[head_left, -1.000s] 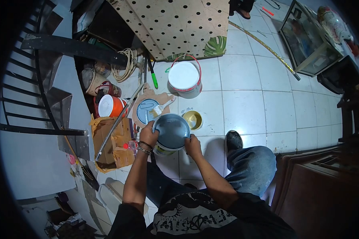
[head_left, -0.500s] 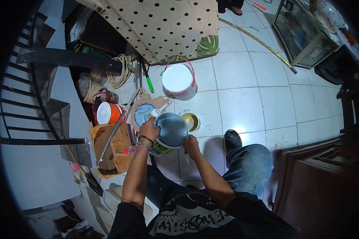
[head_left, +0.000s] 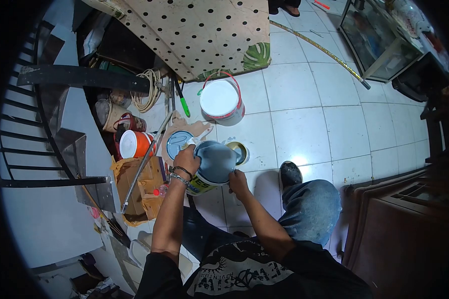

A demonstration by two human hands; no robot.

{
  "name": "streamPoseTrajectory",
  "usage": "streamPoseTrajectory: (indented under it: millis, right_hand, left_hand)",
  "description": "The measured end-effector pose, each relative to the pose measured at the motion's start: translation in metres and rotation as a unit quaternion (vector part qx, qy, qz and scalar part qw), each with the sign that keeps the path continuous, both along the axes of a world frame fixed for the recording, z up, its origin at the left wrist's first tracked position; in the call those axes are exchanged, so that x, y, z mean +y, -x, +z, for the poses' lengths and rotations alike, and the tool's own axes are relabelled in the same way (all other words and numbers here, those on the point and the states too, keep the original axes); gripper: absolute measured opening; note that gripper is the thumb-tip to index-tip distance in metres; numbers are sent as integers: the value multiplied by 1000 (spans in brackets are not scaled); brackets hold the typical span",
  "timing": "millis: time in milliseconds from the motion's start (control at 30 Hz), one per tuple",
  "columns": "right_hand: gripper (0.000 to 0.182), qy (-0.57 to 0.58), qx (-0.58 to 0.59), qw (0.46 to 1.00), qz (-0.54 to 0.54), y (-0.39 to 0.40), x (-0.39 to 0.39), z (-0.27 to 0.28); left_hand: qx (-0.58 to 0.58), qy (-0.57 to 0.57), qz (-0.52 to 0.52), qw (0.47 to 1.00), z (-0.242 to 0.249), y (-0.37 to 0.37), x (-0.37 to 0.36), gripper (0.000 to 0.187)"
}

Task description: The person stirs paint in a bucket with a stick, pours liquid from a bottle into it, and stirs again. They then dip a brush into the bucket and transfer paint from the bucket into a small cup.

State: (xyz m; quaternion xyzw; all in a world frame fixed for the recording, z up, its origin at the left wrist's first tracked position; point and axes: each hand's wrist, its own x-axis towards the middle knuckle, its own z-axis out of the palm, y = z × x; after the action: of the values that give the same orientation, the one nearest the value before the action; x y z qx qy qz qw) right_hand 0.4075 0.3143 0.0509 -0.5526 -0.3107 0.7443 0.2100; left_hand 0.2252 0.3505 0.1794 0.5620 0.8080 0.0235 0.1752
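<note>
Both hands hold an open paint bucket (head_left: 215, 162) with grey-blue paint inside and a printed label on its side. My left hand (head_left: 186, 160) grips its left rim, a bracelet on the wrist. My right hand (head_left: 238, 183) has its fingers closed on the right side of the bucket. The bucket leans forward, its mouth facing the far side. Just beyond its rim, a small yellowish container (head_left: 242, 153) stands on the floor, partly hidden by the bucket. By my left hand lies a paint-smeared blue lid (head_left: 178, 143) on a brown sheet (head_left: 194, 129), with a paintbrush (head_left: 193, 141) near it.
A white-lidded pail (head_left: 220, 99) with a red handle stands ahead on the tiles. To the left are an orange bucket (head_left: 143, 144), a cardboard box (head_left: 129, 187) and a long metal pole (head_left: 145, 162). A polka-dot panel (head_left: 199, 35) is at the back, a glass cabinet (head_left: 369, 40) at right.
The bucket has tipped further forward, so more of its label shows and its rim overlaps more of the yellowish container. Both hands keep their hold. The view has shifted slightly.
</note>
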Motion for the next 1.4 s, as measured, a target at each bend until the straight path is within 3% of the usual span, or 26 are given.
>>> streamPoseTrajectory:
  millis: [467,567,967,1267,1400]
  right_hand:
    - [24,12,42,999,-12,1,-4,7]
    - [24,19,49,998,-15,2,-4,6]
    - [27,-1,20,1000,-17,2,-4,7]
    - [27,-33,-10,999,-19,1,-4,12]
    - [30,-156,-145,976,42,4,-7,-15]
  left_hand:
    - [21,13,-14,1000,5,-3,2,30]
    - [20,21,-9,1000,6,-2,4,42]
    - [11,24,-7,1000,4,-2,5,44]
    - [-58,-54,24,997,1,4,-13,40]
    - [-44,-61,40,996,3,0,-24,43]
